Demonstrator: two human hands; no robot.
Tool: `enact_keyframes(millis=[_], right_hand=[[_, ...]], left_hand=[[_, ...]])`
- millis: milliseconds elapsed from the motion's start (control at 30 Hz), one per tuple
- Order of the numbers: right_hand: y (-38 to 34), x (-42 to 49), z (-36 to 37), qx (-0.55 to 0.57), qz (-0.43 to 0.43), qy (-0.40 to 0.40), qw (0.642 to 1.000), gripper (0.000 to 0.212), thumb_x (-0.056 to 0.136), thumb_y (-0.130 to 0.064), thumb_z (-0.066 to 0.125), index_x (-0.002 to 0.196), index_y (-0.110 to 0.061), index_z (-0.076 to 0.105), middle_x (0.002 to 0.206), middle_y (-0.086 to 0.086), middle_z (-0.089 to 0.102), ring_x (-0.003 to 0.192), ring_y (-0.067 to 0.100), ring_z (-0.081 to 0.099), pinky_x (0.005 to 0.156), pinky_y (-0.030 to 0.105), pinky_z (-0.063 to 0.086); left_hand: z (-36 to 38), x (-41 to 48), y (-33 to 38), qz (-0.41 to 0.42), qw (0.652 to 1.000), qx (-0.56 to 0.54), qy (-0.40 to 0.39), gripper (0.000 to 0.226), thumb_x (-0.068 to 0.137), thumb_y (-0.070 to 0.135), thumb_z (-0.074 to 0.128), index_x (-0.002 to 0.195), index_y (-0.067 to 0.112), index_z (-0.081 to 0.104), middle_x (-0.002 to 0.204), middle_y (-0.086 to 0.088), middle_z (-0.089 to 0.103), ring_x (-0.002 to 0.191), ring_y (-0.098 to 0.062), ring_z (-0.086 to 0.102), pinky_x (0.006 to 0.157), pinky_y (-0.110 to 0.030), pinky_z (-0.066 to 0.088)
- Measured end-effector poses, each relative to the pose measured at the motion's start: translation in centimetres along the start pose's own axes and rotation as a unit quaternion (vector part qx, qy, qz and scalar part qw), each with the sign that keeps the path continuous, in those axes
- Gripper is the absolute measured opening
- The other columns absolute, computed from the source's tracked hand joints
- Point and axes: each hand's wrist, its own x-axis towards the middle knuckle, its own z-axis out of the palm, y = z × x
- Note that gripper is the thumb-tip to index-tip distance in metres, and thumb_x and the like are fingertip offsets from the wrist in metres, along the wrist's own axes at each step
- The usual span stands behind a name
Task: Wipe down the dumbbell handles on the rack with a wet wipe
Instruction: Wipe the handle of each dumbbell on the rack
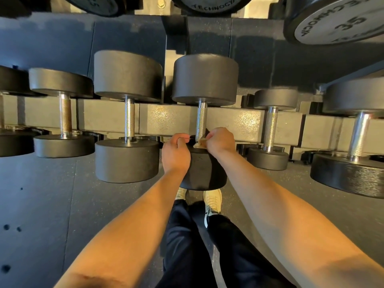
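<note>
One cam only, head-worn, wide-angle w/ bent edges. Looks steeply down & a bit fwd from above the rack, close in. Its rail runs L–R across mid-frame; upper-tier dumbbells clip the top edge. Forearms enter from the bottom corners; left hand & right hand meet at the wipe just below centre. Shoes on floor right beneath.

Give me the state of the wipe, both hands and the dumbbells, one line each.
wet wipe: bunched at the near end of the centre handle, held by both hands.
centre dumbbell: racked, near end of its handle being wiped.
left hand: fingers curled, pinching a thin end of the wipe.
right hand: fingers curled, gripping the wipe.
neighbouring dumbbell: racked, untouched.
</note>
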Motion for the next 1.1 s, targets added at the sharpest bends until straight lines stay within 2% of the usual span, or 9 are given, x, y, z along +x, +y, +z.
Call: enact_keyframes(millis=[133,267,367,433,500,600,833,933,1100], right_hand=[[0.5,-1.1,0.3,0.138,0.006,0.082,0.987,0.006,0.091,-0.020,0.071,0.093,-0.021,0.065,0.080,-0.014,0.054,0.071,0.003,0.052,0.061,0.019,0.042],[0.3,-2.1,0.5,0.198,-0.041,0.102,0.974,0.014,0.091,-0.030,0.072,0.085,-0.019,0.064,0.077,-0.012,0.059,0.069,0.002,0.053,0.059,0.016,0.039],[0.2,-2.1,0.4,0.215,-0.058,0.096,0.970,0.009,0.094,-0.025,0.069,0.086,-0.020,0.069,0.088,-0.006,0.067,0.081,0.011,0.061,0.063,0.014,0.039],[0.1,-1.8,0.2,0.245,-0.065,0.095,0.963,0.015,0.098,-0.025,0.063,0.086,-0.020,0.070,0.098,0.000,0.067,0.088,0.012,0.061,0.067,0.013,0.040],[-0.2,-1.4,0.0,0.275,-0.075,0.074,0.956,0.022,0.101,-0.024,0.055,0.090,-0.018,0.072,0.105,0.002,0.067,0.092,0.010,0.061,0.077,0.017,0.047],[-0.8,-1.3,0.0,0.300,-0.105,0.055,0.947,0.025,0.101,-0.015,0.051,0.111,-0.021,0.072,0.108,-0.003,0.069,0.100,0.009,0.063,0.089,0.023,0.052],[-0.5,-1.3,1.2,0.217,-0.131,0.150,0.956,0.029,0.097,-0.003,0.047,0.108,-0.013,0.071,0.099,0.002,0.069,0.089,0.012,0.062,0.079,0.019,0.047],[-0.5,-0.8,1.6,0.187,-0.115,0.162,0.962,0.026,0.096,-0.006,0.054,0.115,-0.015,0.069,0.106,0.001,0.068,0.096,0.012,0.062,0.083,0.019,0.047],[-0.7,-1.1,1.6,0.169,-0.098,0.148,0.969,0.029,0.094,-0.007,0.059,0.118,-0.018,0.068,0.107,-0.001,0.068,0.097,0.013,0.063,0.085,0.027,0.054]], left_hand=[[-0.4,0.0,0.1,0.031,0.998,0.033,-0.041,0.028,0.102,0.023,0.045,0.124,0.024,0.062,0.110,0.009,0.066,0.101,-0.012,0.061,0.091,-0.026,0.048],[-1.5,1.0,0.0,0.159,0.966,0.155,-0.136,0.029,0.100,0.034,0.054,0.128,0.038,0.049,0.125,0.020,0.052,0.106,-0.009,0.060,0.116,-0.045,0.027],[-1.8,1.5,2.0,0.145,0.953,0.107,-0.243,0.030,0.097,0.021,0.060,0.120,0.040,0.054,0.125,0.014,0.055,0.109,-0.003,0.058,0.101,-0.030,0.048],[-1.4,2.0,3.4,0.125,0.964,0.111,-0.208,0.022,0.098,0.017,0.059,0.114,0.032,0.060,0.107,0.016,0.061,0.095,0.006,0.059,0.078,-0.007,0.046],[-0.9,2.7,4.5,0.101,0.984,0.097,-0.113,0.018,0.098,0.013,0.055,0.104,0.024,0.067,0.095,0.017,0.061,0.083,0.005,0.058,0.062,-0.002,0.041],[0.3,3.8,5.4,0.035,0.999,-0.005,-0.024,0.019,0.097,0.015,0.055,0.092,0.027,0.068,0.088,0.013,0.066,0.080,-0.001,0.062,0.058,-0.005,0.041],[4.5,6.1,5.9,-0.016,0.996,0.025,-0.079,0.032,0.106,0.036,0.043,0.110,0.011,0.062,0.095,-0.006,0.068,0.088,-0.018,0.063,0.078,-0.034,0.053],[4.7,6.9,5.1,-0.027,0.994,0.045,-0.096,0.033,0.107,0.027,0.036,0.120,0.010,0.061,0.094,-0.008,0.064,0.081,-0.017,0.057,0.066,-0.030,0.045],[2.7,6.5,4.3,-0.051,0.973,0.117,-0.194,0.030,0.101,0.005,0.035,0.081,0.014,0.056,0.073,-0.002,0.051,0.069,-0.018,0.047,0.058,-0.028,0.037]])
